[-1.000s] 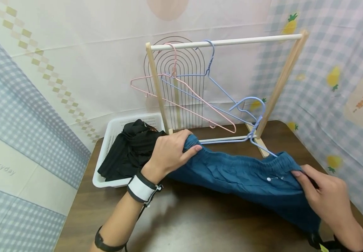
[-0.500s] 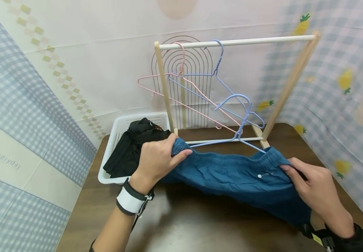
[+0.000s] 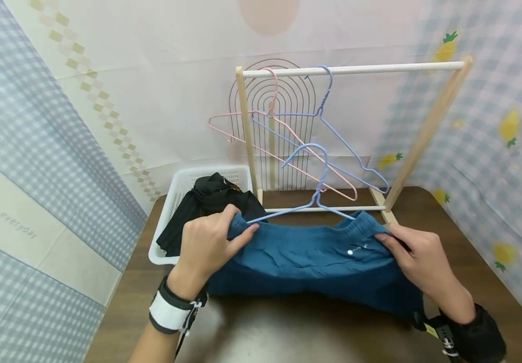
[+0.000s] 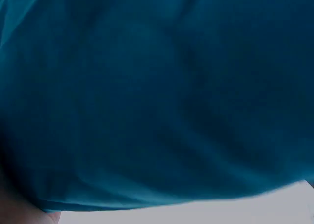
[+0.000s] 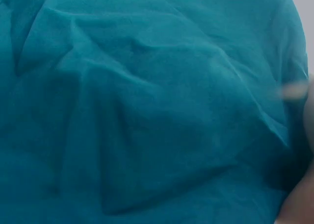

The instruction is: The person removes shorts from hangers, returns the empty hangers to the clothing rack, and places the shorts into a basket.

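Dark blue pants (image 3: 306, 257) with a gathered elastic waistband stretch between my two hands. My left hand (image 3: 208, 242) pinches the left end of the waistband, thumb on top. At the opposite end, my right hand (image 3: 419, 254) grips the band between thumb and fingers. A light blue hanger (image 3: 317, 194) stands up out of the waist opening, its hook pointing left and its lower part hidden inside the cloth. Blue cloth (image 4: 157, 96) fills most of the left wrist view, and wrinkled cloth (image 5: 147, 111) fills the right wrist view.
Behind the pants stands a small wooden rack with a white rail (image 3: 392, 67). A pink hanger (image 3: 288, 128) and another blue hanger (image 3: 342, 141) hang from it. A white basket (image 3: 168, 217) with black clothing (image 3: 215, 201) sits left, by my left hand. Everything rests on a brown table (image 3: 270, 327).
Both hands have shifted left in the view with the pants. The hanger in the waistband has moved left from near the right end toward the middle, and the band looks more level.
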Demonstrator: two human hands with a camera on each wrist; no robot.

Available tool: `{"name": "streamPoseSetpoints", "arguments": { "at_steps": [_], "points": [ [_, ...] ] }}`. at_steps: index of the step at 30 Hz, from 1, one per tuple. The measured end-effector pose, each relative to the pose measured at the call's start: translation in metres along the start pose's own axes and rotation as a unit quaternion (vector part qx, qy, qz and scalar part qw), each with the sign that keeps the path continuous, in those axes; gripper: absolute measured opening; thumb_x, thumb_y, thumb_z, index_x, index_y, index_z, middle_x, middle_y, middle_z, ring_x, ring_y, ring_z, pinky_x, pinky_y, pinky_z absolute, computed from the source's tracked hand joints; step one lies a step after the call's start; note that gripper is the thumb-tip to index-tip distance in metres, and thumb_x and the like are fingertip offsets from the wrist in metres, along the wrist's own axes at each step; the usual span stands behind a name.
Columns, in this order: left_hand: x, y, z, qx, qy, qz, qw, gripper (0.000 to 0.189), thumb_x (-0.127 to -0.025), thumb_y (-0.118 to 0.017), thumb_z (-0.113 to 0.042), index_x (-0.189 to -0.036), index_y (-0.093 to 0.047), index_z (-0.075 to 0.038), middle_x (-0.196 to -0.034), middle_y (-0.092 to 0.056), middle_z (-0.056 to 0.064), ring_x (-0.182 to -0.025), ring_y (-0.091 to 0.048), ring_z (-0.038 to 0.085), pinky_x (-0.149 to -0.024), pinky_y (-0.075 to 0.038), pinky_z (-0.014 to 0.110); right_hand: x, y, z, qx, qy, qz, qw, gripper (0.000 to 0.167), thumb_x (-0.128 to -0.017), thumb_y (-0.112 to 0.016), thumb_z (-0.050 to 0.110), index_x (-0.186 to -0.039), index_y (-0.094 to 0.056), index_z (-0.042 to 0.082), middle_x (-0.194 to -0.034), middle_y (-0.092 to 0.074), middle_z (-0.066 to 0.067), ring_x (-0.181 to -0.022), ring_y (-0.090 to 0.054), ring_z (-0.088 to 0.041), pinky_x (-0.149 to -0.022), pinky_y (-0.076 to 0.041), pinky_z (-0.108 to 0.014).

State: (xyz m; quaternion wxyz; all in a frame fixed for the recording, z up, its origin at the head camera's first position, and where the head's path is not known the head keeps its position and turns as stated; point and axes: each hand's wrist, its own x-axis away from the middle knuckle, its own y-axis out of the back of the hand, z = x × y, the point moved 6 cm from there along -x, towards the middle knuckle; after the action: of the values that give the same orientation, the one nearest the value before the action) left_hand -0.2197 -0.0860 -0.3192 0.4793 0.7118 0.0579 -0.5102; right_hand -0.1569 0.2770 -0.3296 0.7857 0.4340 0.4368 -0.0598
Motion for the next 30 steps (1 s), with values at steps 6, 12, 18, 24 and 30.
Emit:
{"name": "streamPoseSetpoints", "arguments": {
  "at_steps": [6,12,18,24,30],
  "points": [
    [0.015,0.001,0.006,-0.012,0.010,0.025,0.9996,0.030,-0.089,-0.081,-0.033,-0.089,-0.063,-0.008,-0.060,-0.050,-0.003,-0.045,-0.040,0.010,-0.040,-0.025,0.021,-0.006,-0.022,0.003,-0.029,0.015,0.015,0.9993,0.038,-0.111,-0.049,0.045,-0.095,-0.069,0.016,-0.070,-0.042,0.015,-0.061,-0.038,0.004,-0.058,-0.030,-0.016],
    [0.023,-0.002,0.008,0.011,0.010,0.040,0.9991,0.015,-0.094,-0.069,-0.023,-0.099,-0.066,-0.009,-0.082,-0.058,0.000,-0.051,-0.045,0.009,-0.040,-0.031,0.021,-0.011,-0.039,0.002,-0.025,0.017,0.016,0.9994,0.033,-0.111,-0.053,0.039,-0.094,-0.069,0.016,-0.071,-0.050,0.012,-0.061,-0.043,0.001,-0.059,-0.032,-0.014],
    [0.029,-0.010,0.005,0.020,-0.007,0.044,0.9988,0.039,-0.112,-0.049,-0.045,-0.097,-0.069,-0.015,-0.085,-0.058,-0.001,-0.051,-0.044,0.007,-0.042,-0.028,0.019,-0.007,-0.048,0.003,-0.021,0.015,0.013,0.9996,0.027,-0.110,-0.058,0.033,-0.095,-0.072,0.016,-0.077,-0.063,0.010,-0.063,-0.050,-0.002,-0.061,-0.037,-0.016],
    [0.028,-0.017,0.003,0.025,-0.006,0.039,0.9989,0.049,-0.115,-0.038,-0.048,-0.092,-0.064,-0.014,-0.079,-0.052,-0.003,-0.049,-0.038,0.007,-0.043,-0.022,0.019,-0.007,-0.054,0.004,-0.022,0.022,0.020,0.9993,0.031,-0.112,-0.053,0.036,-0.095,-0.070,0.016,-0.077,-0.062,0.010,-0.064,-0.051,-0.002,-0.061,-0.038,-0.017],
    [0.031,-0.024,0.004,0.022,-0.017,0.024,0.9993,0.050,-0.116,-0.034,-0.044,-0.088,-0.061,-0.013,-0.071,-0.042,-0.004,-0.048,-0.023,0.003,-0.045,-0.014,0.016,-0.008,-0.059,0.005,-0.027,0.031,0.029,0.9987,0.033,-0.112,-0.052,0.038,-0.093,-0.068,0.016,-0.075,-0.057,0.012,-0.064,-0.048,0.000,-0.061,-0.037,-0.016]
  ]
}}
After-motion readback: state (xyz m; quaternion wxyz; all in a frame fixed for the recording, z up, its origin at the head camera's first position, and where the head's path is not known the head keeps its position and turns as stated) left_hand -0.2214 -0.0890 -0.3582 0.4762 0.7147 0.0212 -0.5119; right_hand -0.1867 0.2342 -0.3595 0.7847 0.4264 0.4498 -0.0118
